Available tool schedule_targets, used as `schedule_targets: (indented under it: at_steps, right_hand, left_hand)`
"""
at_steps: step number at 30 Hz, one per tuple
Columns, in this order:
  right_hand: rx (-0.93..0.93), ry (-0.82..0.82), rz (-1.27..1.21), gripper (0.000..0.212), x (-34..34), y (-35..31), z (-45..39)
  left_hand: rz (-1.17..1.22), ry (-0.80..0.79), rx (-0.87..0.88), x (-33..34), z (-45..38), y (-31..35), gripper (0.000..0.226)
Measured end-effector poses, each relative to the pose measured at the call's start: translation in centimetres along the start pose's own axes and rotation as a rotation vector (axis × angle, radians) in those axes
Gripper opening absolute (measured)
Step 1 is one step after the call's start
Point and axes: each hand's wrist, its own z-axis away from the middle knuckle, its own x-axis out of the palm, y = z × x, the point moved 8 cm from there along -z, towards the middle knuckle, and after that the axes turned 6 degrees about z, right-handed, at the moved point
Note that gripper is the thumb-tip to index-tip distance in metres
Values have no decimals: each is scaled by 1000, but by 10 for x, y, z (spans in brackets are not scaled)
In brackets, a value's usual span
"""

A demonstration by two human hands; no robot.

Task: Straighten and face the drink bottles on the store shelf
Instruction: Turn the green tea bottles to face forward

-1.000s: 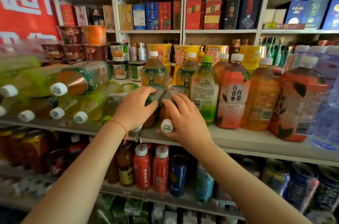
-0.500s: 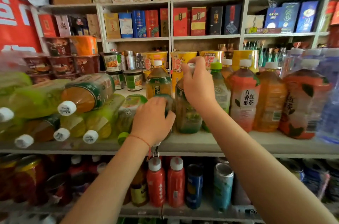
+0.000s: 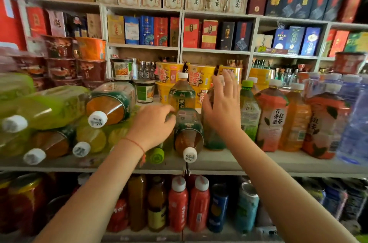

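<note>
Fingers of the right hand are spread and straight against the upright dark tea bottle, steadying it, not gripping. The left hand lies over the green-capped bottle lying on its side; its fingers reach past the far side, so whether they clasp it I cannot tell. Between the hands a brown tea bottle lies flat, its white cap over the shelf edge. Standing bottles fill the right side; a loose heap of lying bottles sits left. The risk, I'd say, is that the flat bottle rolls off the edge if nudged. Shifting the green-capped one could also loosen the heap, and a flat push may tip the upright bottle.
</note>
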Motion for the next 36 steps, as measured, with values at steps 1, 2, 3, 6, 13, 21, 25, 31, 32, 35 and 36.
schedule_targets:
  at_steps: [1, 2, 3, 6, 13, 21, 25, 31, 32, 35, 36]
  right_hand:
    - [-74, 20, -57, 44, -6, -10, 9]
    - [-142, 6, -137, 44, -12, -22, 19]
    - [-198, -43, -213, 45, -14, -32, 30]
    - [-349, -266, -268, 62, -9, -57, 64]
    - [-385, -305, -150, 81, 21, -42, 99]
    - [36, -192, -382, 63, -23, -32, 41]
    - [60, -179, -301, 40, -24, -45, -2]
    - [213, -350, -288, 30, 20, -45, -38]
    - [193, -358, -257, 26, 24, -49, -36]
    - [158, -282, -211, 30, 21, -52, -23]
    - [110, -172, -177, 34, 10, -53, -17]
  left_hand:
    - [22, 0, -20, -1, 2, -10, 31]
    - [39, -6, -33, 0, 4, -16, 30]
    - [51, -3, -35, 2, 6, -20, 29]
    - [62, 55, -39, 6, 8, -21, 33]
    - [69, 101, -62, 7, 5, -21, 27]
    - [57, 96, -77, 6, 6, -19, 26]
    - [63, 104, -81, 6, 7, -20, 25]
    - [43, 114, -50, 7, 4, -23, 27]
    - [37, 117, -42, 7, 4, -23, 27]
    - [17, 74, -10, 8, 6, -22, 29]
    - [7, 65, 24, 6, 10, -18, 29]
